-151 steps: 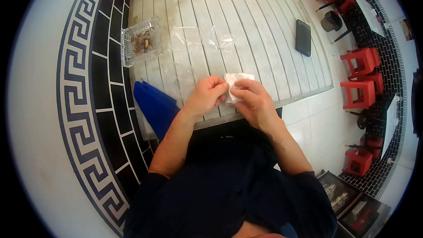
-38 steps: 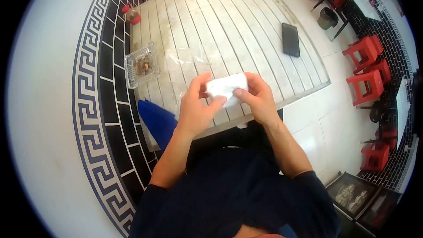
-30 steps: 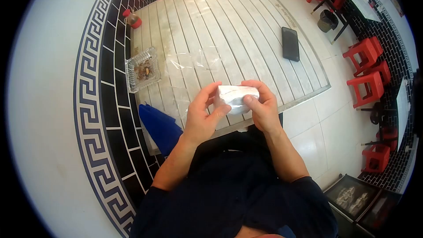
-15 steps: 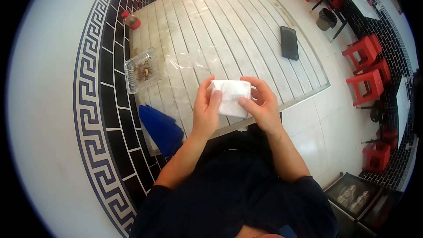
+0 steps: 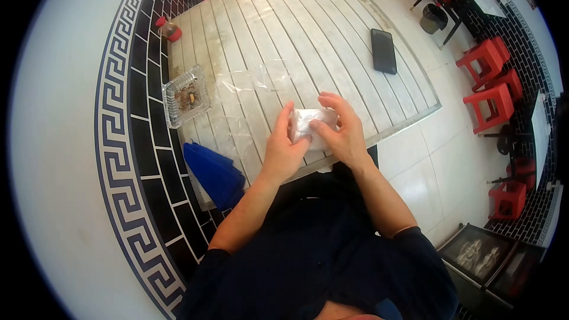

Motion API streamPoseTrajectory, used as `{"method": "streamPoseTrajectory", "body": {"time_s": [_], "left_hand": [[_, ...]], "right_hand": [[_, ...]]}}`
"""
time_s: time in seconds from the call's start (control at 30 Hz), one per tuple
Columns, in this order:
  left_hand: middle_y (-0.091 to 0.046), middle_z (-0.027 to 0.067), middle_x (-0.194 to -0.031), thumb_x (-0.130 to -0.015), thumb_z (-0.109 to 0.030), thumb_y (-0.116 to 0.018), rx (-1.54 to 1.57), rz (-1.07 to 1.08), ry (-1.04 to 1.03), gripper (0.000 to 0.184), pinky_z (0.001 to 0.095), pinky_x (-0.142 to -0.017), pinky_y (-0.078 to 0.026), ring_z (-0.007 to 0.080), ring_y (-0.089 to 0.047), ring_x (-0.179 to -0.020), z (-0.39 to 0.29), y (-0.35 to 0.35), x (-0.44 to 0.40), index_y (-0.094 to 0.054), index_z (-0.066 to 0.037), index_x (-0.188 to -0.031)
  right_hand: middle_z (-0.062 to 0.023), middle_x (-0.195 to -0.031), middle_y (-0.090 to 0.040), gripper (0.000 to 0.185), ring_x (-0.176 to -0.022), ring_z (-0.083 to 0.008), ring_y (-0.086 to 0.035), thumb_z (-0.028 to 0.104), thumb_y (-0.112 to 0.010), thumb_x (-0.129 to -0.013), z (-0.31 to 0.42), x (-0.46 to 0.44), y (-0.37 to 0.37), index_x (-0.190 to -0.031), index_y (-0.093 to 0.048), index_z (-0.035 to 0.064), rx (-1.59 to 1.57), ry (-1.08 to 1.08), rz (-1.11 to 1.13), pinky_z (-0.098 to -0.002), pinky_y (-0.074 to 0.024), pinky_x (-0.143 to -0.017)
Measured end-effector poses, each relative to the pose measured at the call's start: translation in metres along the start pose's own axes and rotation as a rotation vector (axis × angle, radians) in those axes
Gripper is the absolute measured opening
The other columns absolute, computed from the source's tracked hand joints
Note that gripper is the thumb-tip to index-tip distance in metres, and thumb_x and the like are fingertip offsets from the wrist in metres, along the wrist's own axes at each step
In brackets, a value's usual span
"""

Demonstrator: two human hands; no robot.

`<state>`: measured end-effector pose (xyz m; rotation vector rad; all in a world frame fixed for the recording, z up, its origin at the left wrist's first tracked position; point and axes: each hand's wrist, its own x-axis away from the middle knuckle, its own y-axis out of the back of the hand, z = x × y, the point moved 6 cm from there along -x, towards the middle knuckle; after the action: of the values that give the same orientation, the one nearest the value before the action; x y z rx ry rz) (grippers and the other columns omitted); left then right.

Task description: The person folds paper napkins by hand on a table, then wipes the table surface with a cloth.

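A small white folded packet [image 5: 305, 120], like tissue or thin wrapping, is between my hands above the table's near edge. My left hand [image 5: 285, 147] grips its left side, thumb on the lower part. My right hand [image 5: 344, 136] holds it from the right, thumb pressed on its front and fingers behind. Just beyond the packet, a clear plastic film [image 5: 237, 83] lies on the slatted white table [image 5: 314, 41]. A folded blue cloth [image 5: 213, 172] rests at the table's near left corner.
A glass ashtray [image 5: 186, 96] with butts and ash sits by the tiled wall. Behind it is a red-capped bottle [image 5: 169, 29]. A black phone [image 5: 383, 51] lies on the right. Red stools [image 5: 492, 106] and a bin [image 5: 433, 19] stand on the floor.
Earlier, my fingers pinched at a white tissue near the table. The packet has since been turned in my hands, and its broad flat face of half a second ago is now more covered by my right thumb.
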<state>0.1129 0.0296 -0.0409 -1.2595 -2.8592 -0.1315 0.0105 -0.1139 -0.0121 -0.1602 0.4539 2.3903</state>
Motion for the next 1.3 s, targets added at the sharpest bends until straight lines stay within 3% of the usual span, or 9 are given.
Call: {"method": "streamPoseTrajectory", "body": {"time_s": [0.07, 0.47, 0.53, 0.63, 0.77, 0.9, 1.0, 1.17, 1.3], "left_hand": [[-0.063, 0.0136, -0.138, -0.099, 0.005, -0.068, -0.044, -0.001, -0.02, 0.08, 0.0331, -0.101, -0.056, 0.0204, -0.065, -0.123, 0.006, 0.001, 0.0, -0.03, -0.002, -0.17], [-0.068, 0.0091, -0.124, -0.104, 0.0, -0.063, -0.029, -0.104, -0.03, 0.055, 0.0288, -0.095, -0.055, 0.0161, -0.066, -0.11, -0.014, -0.002, 0.001, -0.051, -0.001, -0.158], [-0.073, 0.0205, -0.129, -0.098, -0.006, -0.064, -0.05, -0.142, -0.026, 0.058, 0.0364, -0.099, -0.057, 0.0252, -0.072, -0.115, -0.009, 0.001, 0.002, -0.054, 0.0, -0.155], [-0.071, 0.0258, -0.135, -0.096, -0.006, -0.063, -0.136, -0.179, -0.127, 0.058, 0.0396, -0.105, -0.055, 0.0333, -0.071, -0.123, -0.006, 0.001, 0.002, -0.055, 0.001, -0.154], [-0.067, 0.0299, -0.142, -0.096, -0.007, -0.063, -0.229, -0.155, -0.059, 0.059, 0.0429, -0.11, -0.053, 0.0401, -0.068, -0.13, -0.015, -0.003, 0.007, -0.055, 0.002, -0.153], [-0.066, 0.0305, -0.142, -0.095, -0.007, -0.064, -0.283, -0.134, -0.04, 0.058, 0.0449, -0.109, -0.054, 0.043, -0.066, -0.131, -0.027, -0.005, 0.003, -0.055, 0.002, -0.152], [-0.067, 0.0297, -0.14, -0.096, -0.006, -0.065, -0.332, -0.139, -0.114, 0.058, 0.0457, -0.107, -0.055, 0.0439, -0.067, -0.129, -0.031, -0.008, 0.004, -0.056, 0.001, -0.152], [-0.068, 0.0281, -0.137, -0.096, -0.004, -0.065, -0.373, -0.136, -0.241, 0.056, 0.0461, -0.103, -0.056, 0.0441, -0.068, -0.126, -0.032, -0.01, 0.008, -0.057, 0.0, -0.151], [-0.066, 0.0278, -0.142, -0.097, -0.003, -0.064, -0.349, -0.081, -0.21, 0.057, 0.0443, -0.104, -0.055, 0.0424, -0.068, -0.127, -0.031, -0.008, 0.006, -0.057, 0.0, -0.153]], "right_hand": [[-0.021, -0.142, -0.067, 0.05, -0.129, -0.0372, -0.066, 0.012, -0.083, -0.09, -0.001, 0.002, -0.003, -0.136, -0.066, 0.0003, 0.051, 0.104, -0.057, -0.0426, -0.0528, -0.108], [-0.0241, -0.137, -0.068, 0.041, -0.125, -0.0437, -0.066, 0.01, -0.08, -0.09, 0.01, 0.004, -0.013, -0.128, -0.068, 0.0011, 0.201, 0.245, -0.197, -0.0481, -0.055, -0.104], [-0.0242, -0.135, -0.069, 0.04, -0.123, -0.044, -0.067, 0.009, -0.08, -0.089, 0.015, 0.004, -0.014, -0.126, -0.069, 0.0012, 0.245, 0.314, -0.204, -0.0485, -0.0556, -0.102], [-0.0234, -0.129, -0.071, 0.037, -0.116, -0.0438, -0.069, 0.007, -0.081, -0.086, 0.023, 0.004, -0.014, -0.12, -0.07, 0.001, 0.343, 0.473, -0.234, -0.0488, -0.0572, -0.099], [-0.0197, -0.116, -0.074, 0.031, -0.104, -0.0415, -0.072, 0.002, -0.081, -0.081, 0.034, 0.003, -0.015, -0.111, -0.072, 0.0002, 0.46, 0.729, -0.23, -0.0478, -0.0591, -0.09], [-0.0182, -0.111, -0.074, 0.029, -0.1, -0.0391, -0.072, 0.0, -0.079, -0.079, 0.039, 0.002, -0.011, -0.108, -0.072, -0.0001, 0.486, 0.707, -0.219, -0.0471, -0.0589, -0.086], [-0.0167, -0.116, -0.076, 0.026, -0.107, -0.0375, -0.073, 0.002, -0.08, -0.087, 0.034, 0.004, -0.011, -0.112, -0.073, 0.0016, 0.455, 0.604, -0.18, -0.0455, -0.0597, -0.091], [-0.0174, -0.118, -0.077, 0.028, -0.108, -0.0345, -0.074, 0.008, -0.08, -0.089, 0.006, 0.005, -0.012, -0.115, -0.074, 0.0009, 0.17, 0.137, -0.116, -0.0397, -0.0584, -0.095], [-0.017, -0.123, -0.076, 0.031, -0.112, -0.0303, -0.074, 0.01, -0.081, -0.089, 0.007, 0.002, -0.011, -0.117, -0.074, 0.0002, 0.114, 0.05, -0.074, -0.0382, -0.0576, -0.097]]}}
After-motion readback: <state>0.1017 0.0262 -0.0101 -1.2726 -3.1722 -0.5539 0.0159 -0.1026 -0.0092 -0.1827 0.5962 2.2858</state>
